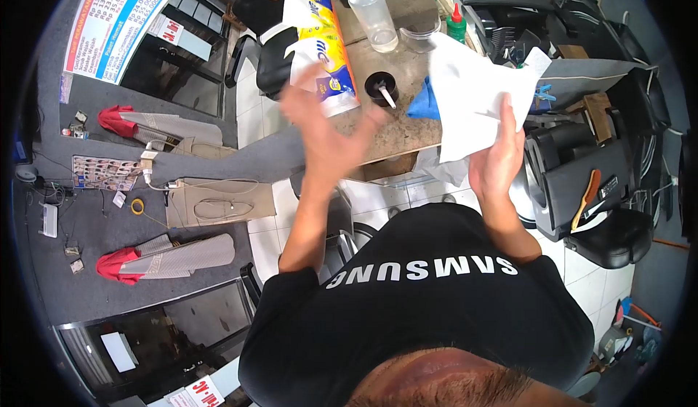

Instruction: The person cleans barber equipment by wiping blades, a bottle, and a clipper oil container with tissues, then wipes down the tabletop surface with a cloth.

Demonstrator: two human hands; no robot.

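Black shirt (422, 312) is nearest; right hand (496, 158) holds white paper (469, 91), seemingly longer in forward direction, rightward from left hand (329, 134), whose fingers spread wide.

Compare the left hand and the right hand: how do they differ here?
The left hand is blurred; the right hand looks sharper. The left hand has spread fingers and no plainly held object; the right hand holds a white sheet. The left hand overlaps the yellow pack in view; the right hand does not. Both are bare.
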